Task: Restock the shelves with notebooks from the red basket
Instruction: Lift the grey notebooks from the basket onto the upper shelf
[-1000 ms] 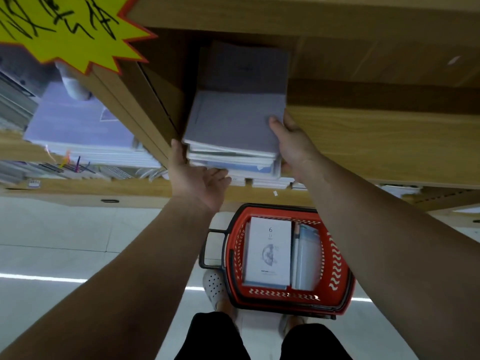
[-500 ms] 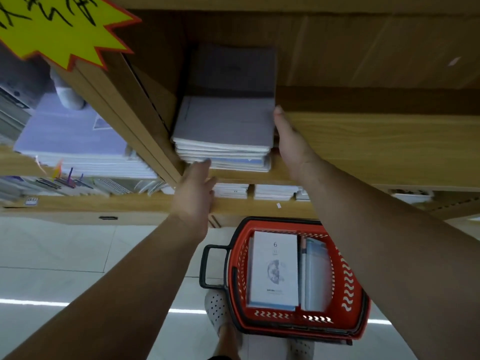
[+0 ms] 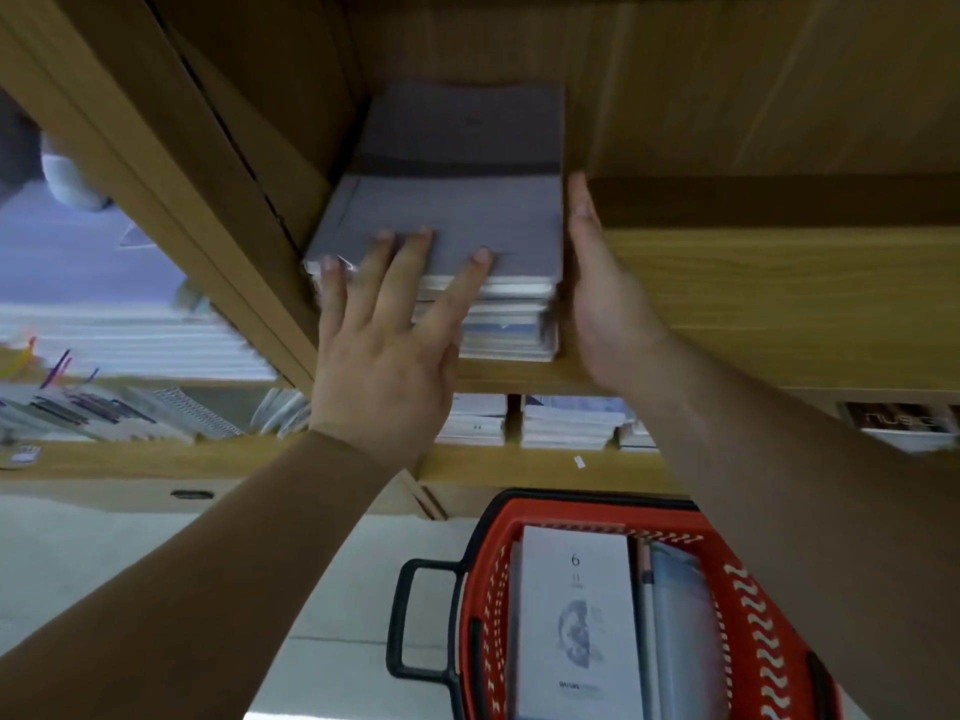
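Both hands (image 3: 382, 356) flat against notebook stack (image 3: 452, 236) — shelved.

A "6" on the white notebook (image 3: 576, 615) in the red basket (image 3: 753, 615).

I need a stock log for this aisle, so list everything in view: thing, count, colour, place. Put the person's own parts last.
notebook stack: one pile, grey-lilac cover on top, wooden shelf, against the left divider.
wooden shelf: one, light brown, bare to the right of the stack.
red basket: one, red with black handle, on the floor below.
white notebook: one, white, marked 6, in the basket.
pale blue notebooks: count unclear, standing at its right.
lower shelf stock: several small piles, whitish.
left bay stack: one pile, lilac, blurred.
left hand: flat on the stack's front.
right hand: flat against its right side.
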The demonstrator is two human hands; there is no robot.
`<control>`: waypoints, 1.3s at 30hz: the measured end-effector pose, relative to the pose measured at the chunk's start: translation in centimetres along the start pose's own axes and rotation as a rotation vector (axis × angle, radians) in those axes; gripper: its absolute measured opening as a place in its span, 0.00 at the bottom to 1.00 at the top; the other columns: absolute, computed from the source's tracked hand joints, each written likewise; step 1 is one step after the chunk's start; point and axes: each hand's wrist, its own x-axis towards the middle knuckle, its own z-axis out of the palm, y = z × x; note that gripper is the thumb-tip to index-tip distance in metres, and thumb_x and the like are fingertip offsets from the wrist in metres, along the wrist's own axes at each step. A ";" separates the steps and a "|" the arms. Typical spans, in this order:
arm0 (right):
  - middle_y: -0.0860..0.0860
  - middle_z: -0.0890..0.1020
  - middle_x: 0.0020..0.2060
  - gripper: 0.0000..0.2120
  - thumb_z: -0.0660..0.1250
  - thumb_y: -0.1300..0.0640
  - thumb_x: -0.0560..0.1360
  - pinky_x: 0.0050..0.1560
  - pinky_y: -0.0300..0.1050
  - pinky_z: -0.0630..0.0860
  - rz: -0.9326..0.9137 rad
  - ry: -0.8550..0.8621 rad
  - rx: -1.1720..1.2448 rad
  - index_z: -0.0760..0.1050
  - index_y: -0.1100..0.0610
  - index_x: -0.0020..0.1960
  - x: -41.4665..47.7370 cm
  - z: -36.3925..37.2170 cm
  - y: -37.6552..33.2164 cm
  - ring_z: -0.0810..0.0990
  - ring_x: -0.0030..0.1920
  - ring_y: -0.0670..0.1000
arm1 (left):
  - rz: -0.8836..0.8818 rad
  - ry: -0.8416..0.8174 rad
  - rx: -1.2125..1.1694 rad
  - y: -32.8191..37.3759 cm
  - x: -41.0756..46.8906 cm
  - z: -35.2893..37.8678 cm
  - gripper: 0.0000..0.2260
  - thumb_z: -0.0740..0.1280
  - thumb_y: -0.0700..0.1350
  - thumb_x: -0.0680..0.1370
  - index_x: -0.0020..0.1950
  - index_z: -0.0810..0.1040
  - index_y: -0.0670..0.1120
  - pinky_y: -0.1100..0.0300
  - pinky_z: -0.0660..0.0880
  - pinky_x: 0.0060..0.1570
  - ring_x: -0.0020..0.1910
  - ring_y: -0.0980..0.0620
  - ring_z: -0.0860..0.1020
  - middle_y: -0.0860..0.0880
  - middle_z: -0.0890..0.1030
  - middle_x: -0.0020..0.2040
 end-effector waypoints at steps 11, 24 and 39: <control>0.56 0.84 0.49 0.11 0.65 0.48 0.83 0.64 0.60 0.80 0.099 0.138 -0.185 0.78 0.55 0.56 3.8 1.9 -3.4 0.84 0.51 0.57 | 0.062 -0.075 0.086 -0.9 0.4 0.2 0.38 0.66 0.42 0.77 0.84 0.50 0.51 0.31 0.44 0.75 0.77 0.34 0.59 0.38 0.61 0.80; 0.54 0.88 0.54 0.26 0.62 0.36 0.78 0.65 0.62 0.79 0.118 0.145 -0.102 0.80 0.52 0.66 4.2 1.4 -2.3 0.86 0.57 0.58 | 0.129 -0.080 0.069 -0.7 2.9 0.8 0.31 0.63 0.59 0.80 0.81 0.56 0.58 0.31 0.61 0.70 0.75 0.35 0.66 0.40 0.66 0.78; 0.56 0.83 0.66 0.40 0.42 0.27 0.81 0.71 0.61 0.75 0.058 0.019 0.345 0.70 0.51 0.78 0.1 1.6 2.3 0.82 0.67 0.56 | 0.170 0.059 0.128 -1.9 2.1 2.4 0.42 0.74 0.59 0.76 0.82 0.53 0.55 0.24 0.56 0.70 0.78 0.35 0.60 0.40 0.66 0.79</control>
